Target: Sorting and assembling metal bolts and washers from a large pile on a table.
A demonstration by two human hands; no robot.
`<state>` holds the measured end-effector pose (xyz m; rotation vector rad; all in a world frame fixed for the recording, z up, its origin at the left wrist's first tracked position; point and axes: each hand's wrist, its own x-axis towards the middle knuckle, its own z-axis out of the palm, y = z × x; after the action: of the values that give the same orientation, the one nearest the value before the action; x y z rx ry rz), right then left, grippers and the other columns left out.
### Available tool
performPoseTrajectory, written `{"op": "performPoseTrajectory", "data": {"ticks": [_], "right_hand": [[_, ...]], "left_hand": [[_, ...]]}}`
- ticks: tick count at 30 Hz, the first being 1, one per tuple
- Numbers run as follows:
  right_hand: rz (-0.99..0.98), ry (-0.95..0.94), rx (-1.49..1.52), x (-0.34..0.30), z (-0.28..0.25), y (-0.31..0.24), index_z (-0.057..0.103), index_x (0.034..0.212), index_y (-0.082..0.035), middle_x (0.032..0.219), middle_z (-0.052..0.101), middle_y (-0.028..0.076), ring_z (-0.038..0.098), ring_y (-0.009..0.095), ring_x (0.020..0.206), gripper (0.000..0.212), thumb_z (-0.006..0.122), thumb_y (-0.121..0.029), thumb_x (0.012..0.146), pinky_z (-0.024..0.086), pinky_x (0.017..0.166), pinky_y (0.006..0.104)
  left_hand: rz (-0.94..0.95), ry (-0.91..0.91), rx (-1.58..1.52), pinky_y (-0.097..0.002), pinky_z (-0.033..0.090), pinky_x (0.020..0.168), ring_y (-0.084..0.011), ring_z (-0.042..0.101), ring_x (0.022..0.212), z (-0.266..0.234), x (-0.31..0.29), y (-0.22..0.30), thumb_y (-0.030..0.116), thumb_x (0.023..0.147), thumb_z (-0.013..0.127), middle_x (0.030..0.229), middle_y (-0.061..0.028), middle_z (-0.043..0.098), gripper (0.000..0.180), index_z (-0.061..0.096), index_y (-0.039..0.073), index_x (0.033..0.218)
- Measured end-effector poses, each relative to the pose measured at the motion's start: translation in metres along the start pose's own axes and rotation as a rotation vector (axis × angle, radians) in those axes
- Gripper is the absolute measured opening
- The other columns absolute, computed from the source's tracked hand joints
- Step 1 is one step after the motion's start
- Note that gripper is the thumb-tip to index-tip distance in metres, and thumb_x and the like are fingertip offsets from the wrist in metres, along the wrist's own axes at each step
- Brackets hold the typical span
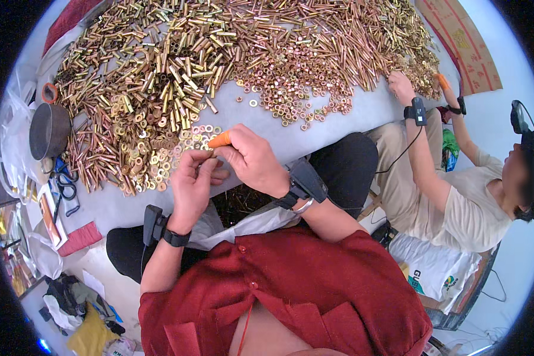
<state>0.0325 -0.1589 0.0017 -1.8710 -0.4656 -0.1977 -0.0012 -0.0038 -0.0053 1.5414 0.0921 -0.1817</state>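
Observation:
My left hand (193,177) and my right hand (253,159) meet at the near edge of the table, fingers closed and pinching together. Whatever small part sits between the fingertips is too small and covered to make out. An orange finger cot (220,140) covers a finger of my right hand. Just beyond my hands lie loose flat brass-coloured washers (160,145). Behind them is a heap of gold metal sleeves (187,71). Many small nuts (296,89) are spread to the right, and long thin bolts (92,151) lie to the left.
A dark round pan (49,132) stands at the left table edge, with dark-handled scissors (65,178) nearby. On the right, a seated co-worker's hand (401,86) reaches into the parts. A flattened cardboard box (466,47) leans behind. Below my hands hangs an open white sack (249,224).

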Motion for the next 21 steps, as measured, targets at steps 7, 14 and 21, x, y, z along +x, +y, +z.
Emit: {"op": "performPoseTrajectory", "data": {"ticks": [7, 14, 21], "right_hand": [[0.057, -0.005, -0.014, 0.000, -0.002, 0.002, 0.063, 0.088, -0.002, 0.073, 0.053, 0.011, 0.055, 0.028, 0.072, 0.016, 0.068, -0.015, 0.081, 0.044, 0.061, 0.0340], [-0.089, 0.041, -0.226, 0.009, 0.002, 0.002, 0.060, 0.081, -0.003, 0.073, 0.050, 0.012, 0.052, 0.030, 0.069, 0.015, 0.066, -0.017, 0.082, 0.044, 0.061, 0.0378], [0.024, -0.022, -0.013, 0.005, -0.001, -0.003, 0.065, 0.093, -0.001, 0.082, 0.059, 0.012, 0.059, 0.025, 0.073, 0.012, 0.063, -0.005, 0.082, 0.046, 0.064, 0.0312]], "left_hand": [[0.097, 0.009, 0.042, -0.0232, 0.054, 0.060, -0.0155, 0.067, 0.073, 0.001, -0.002, -0.006, 0.003, 0.094, 0.051, 0.088, -0.0103, 0.063, 0.010, 0.050, -0.001, 0.102], [0.021, 0.022, 0.011, -0.0229, 0.054, 0.060, -0.0147, 0.067, 0.072, 0.001, 0.001, 0.001, 0.004, 0.094, 0.050, 0.090, -0.0110, 0.064, 0.010, 0.050, -0.001, 0.102], [-0.010, 0.029, -0.115, -0.0229, 0.055, 0.059, -0.0155, 0.068, 0.071, 0.003, 0.001, -0.003, 0.002, 0.092, 0.052, 0.088, -0.0101, 0.065, 0.010, 0.050, -0.001, 0.102]]}}
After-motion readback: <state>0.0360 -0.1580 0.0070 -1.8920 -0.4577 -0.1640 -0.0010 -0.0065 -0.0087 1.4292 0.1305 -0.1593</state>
